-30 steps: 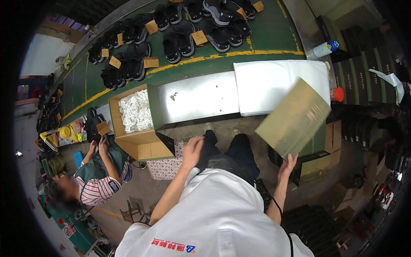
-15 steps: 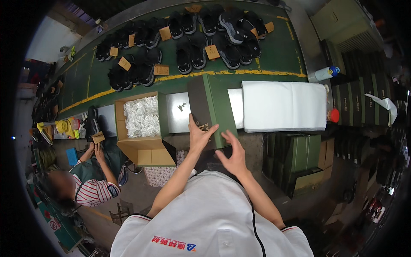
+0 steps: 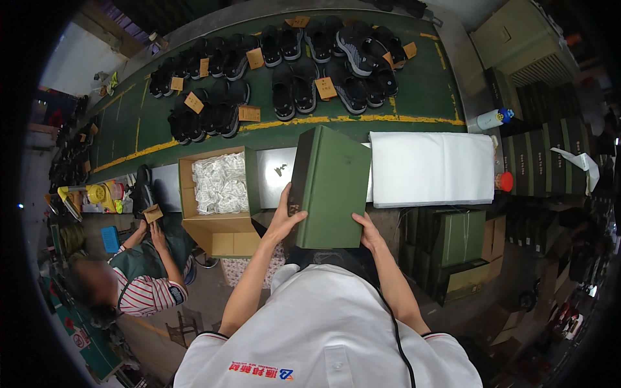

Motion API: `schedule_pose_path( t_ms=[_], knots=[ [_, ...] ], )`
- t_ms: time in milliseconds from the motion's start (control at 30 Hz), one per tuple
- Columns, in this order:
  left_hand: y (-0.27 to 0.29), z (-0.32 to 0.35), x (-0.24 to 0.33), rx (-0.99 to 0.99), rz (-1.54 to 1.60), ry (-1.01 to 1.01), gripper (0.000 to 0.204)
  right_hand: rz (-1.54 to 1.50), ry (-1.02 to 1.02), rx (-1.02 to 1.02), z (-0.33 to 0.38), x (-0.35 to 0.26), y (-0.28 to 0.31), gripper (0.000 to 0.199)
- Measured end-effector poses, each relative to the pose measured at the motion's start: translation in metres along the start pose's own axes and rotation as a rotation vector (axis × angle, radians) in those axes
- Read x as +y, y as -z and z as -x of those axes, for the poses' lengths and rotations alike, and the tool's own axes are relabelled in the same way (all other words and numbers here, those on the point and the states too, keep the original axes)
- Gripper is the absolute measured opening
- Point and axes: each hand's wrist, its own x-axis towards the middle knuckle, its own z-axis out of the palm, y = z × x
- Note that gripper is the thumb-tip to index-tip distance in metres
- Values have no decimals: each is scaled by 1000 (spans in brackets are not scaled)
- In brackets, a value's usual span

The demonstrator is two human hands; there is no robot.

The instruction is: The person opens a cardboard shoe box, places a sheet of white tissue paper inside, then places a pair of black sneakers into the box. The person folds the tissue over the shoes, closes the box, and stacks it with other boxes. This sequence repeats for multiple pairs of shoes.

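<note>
A closed green shoebox [image 3: 339,187] with a dark side stands between my hands at the near edge of the bench. My left hand [image 3: 284,220] grips its dark left side, thumb toward the green face. On the right side, my right hand [image 3: 370,231] presses with its thumb near the lower corner, and its other fingers are partly hidden. Left of the shoebox sits an open carton [image 3: 187,194] filled with small clear-white packets [image 3: 220,182]. A stack of white sheets [image 3: 432,169] lies just to the right.
Black shoes [image 3: 294,89] with brown tags cover the green belt [image 3: 259,137] beyond. A co-worker [image 3: 145,278] at left handles a tagged shoe [image 3: 143,187]. Green boxes [image 3: 462,236] stand below the bench at right. A blue-capped bottle [image 3: 495,118] and a red-lidded jar [image 3: 503,182] are nearby.
The shoebox has turned so its green face is toward me. My right hand, apart from the box before, now grips its right side; my left hand has shifted lower along the left side.
</note>
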Motion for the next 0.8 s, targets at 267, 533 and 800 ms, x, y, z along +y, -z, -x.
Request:
schedule_pose_path(
  t_ms=[267, 533, 800],
  knots=[
    [68, -2, -16, 218, -302, -13, 54, 30, 290, -73, 19, -17, -51, 64],
    [188, 2, -29, 445, -356, -164, 33, 364, 469, 629, 26, -100, 41, 46],
    [174, 17, -45, 345, 32, 70, 35, 803, 293, 218, 13, -88, -41, 73]
  ],
)
